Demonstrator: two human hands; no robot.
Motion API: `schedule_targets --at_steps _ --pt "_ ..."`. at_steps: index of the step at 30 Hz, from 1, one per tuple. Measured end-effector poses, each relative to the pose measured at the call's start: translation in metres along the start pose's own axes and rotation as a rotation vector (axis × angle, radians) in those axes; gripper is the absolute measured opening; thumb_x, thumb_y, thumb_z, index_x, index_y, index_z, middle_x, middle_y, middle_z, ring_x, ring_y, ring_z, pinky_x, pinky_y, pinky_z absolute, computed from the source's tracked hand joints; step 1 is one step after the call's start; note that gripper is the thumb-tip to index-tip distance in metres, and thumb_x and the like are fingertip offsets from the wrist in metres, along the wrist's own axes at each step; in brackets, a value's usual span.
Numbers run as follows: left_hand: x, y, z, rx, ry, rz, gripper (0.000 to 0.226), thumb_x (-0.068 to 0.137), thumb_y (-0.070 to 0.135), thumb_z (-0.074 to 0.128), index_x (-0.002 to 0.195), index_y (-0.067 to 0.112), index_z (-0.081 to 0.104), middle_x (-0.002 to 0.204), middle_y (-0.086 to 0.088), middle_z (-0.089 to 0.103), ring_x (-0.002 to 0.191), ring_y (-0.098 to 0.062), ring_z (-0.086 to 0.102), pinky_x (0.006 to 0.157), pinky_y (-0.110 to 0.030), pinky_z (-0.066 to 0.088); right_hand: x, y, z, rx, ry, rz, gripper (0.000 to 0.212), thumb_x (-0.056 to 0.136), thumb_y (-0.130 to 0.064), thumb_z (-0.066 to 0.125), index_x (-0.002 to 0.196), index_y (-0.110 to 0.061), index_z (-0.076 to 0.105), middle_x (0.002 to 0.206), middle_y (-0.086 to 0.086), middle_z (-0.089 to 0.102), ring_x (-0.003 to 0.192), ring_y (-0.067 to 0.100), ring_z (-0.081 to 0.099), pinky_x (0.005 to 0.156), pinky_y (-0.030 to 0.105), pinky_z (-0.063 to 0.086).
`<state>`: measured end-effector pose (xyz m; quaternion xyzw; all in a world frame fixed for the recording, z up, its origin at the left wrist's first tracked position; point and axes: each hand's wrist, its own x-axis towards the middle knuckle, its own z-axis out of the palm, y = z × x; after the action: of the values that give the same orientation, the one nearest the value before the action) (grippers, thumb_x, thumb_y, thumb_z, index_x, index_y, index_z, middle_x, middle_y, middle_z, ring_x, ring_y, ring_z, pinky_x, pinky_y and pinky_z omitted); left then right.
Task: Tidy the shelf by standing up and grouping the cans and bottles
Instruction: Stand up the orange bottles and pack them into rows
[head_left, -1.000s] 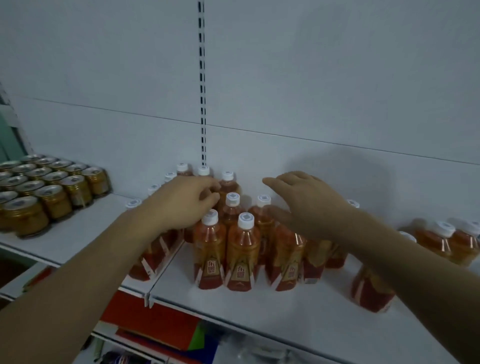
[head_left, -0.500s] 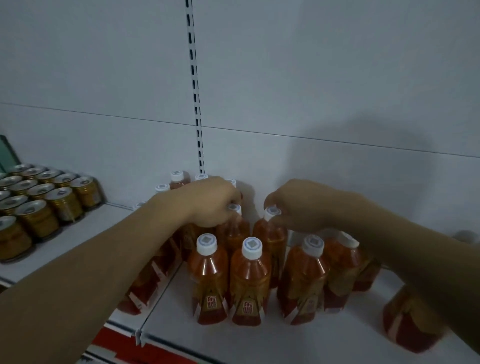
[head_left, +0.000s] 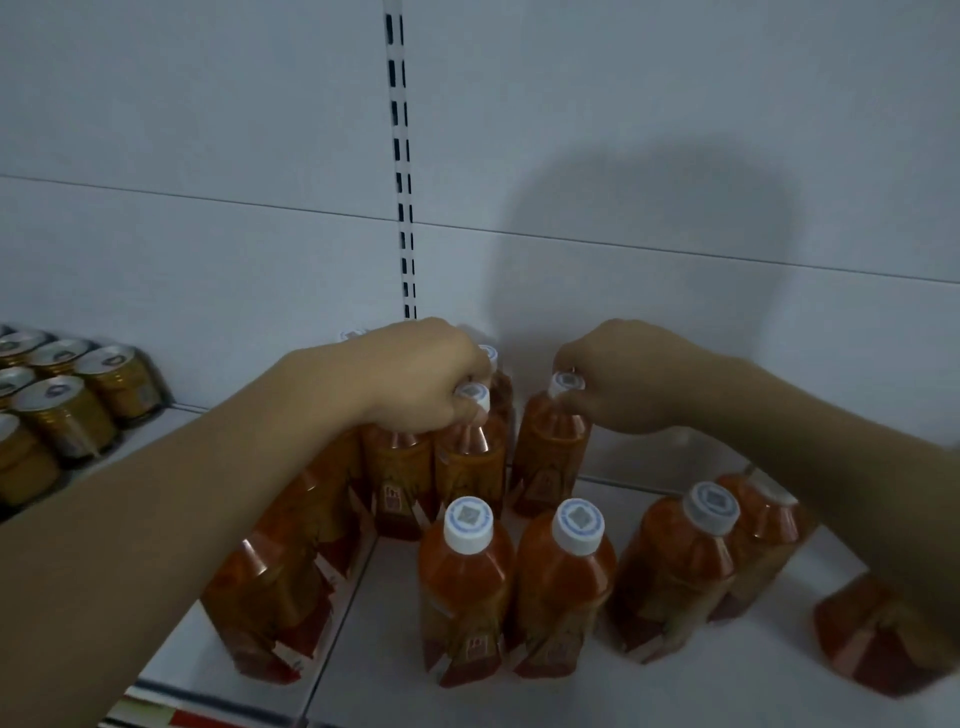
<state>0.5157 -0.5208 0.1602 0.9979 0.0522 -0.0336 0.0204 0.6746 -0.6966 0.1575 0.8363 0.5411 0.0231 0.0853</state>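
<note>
Hands (head_left: 426, 379) on white bottle caps (head_left: 566, 383), label writing unreadable

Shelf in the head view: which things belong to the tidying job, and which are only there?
For the job:
- left hand, gripping a white-capped orange plastic bottle
- right hand, pinching the cap of a second orange bottle
- front orange bottles
- gold metal cans

Only there:
- white shelf
- slotted white upright
</note>
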Motion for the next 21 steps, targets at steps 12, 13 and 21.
schedule_targets --at_steps 12,13,21 --pt "0.006 0.001 0.005 0.229 0.039 0.176 0.034 0.102 0.047 0.059 0.114 0.015 0.064 0.082 0.009 0.038 0.101 -0.028 0.062 0.075 -0.037 0.043 0.013 -0.018 0.018 0.012 0.108 0.132 0.023 0.101 -0.03 0.06 0.119 -0.021 0.07 0.119 0.004 0.073 0.108 0.032 0.068 0.089 0.044 0.057" --pt "0.007 0.001 0.006 0.223 0.037 0.171 0.034 0.102 0.047 0.059 0.114 0.016 0.063 0.082 0.01 0.036 0.101 -0.027 0.061 0.075 -0.036 0.042 0.014 -0.02 0.019 0.01 0.116 0.128 0.021 0.101 -0.028 0.061 0.119 -0.021 0.07 0.117 0.003 0.072 0.107 0.031 0.068 0.087 0.043 0.057" --pt "0.009 -0.004 0.01 0.119 0.01 0.145 0.028 0.1 0.048 0.061 0.113 0.022 0.061 0.094 0.007 0.05 0.094 -0.023 0.057 0.079 -0.04 0.049 0.005 -0.02 0.019 0.008 0.11 0.138 0.036 0.108 -0.044 0.048 0.133 -0.022 0.061 0.125 0.004 0.068 0.116 0.031 0.065 0.088 0.044 0.055"
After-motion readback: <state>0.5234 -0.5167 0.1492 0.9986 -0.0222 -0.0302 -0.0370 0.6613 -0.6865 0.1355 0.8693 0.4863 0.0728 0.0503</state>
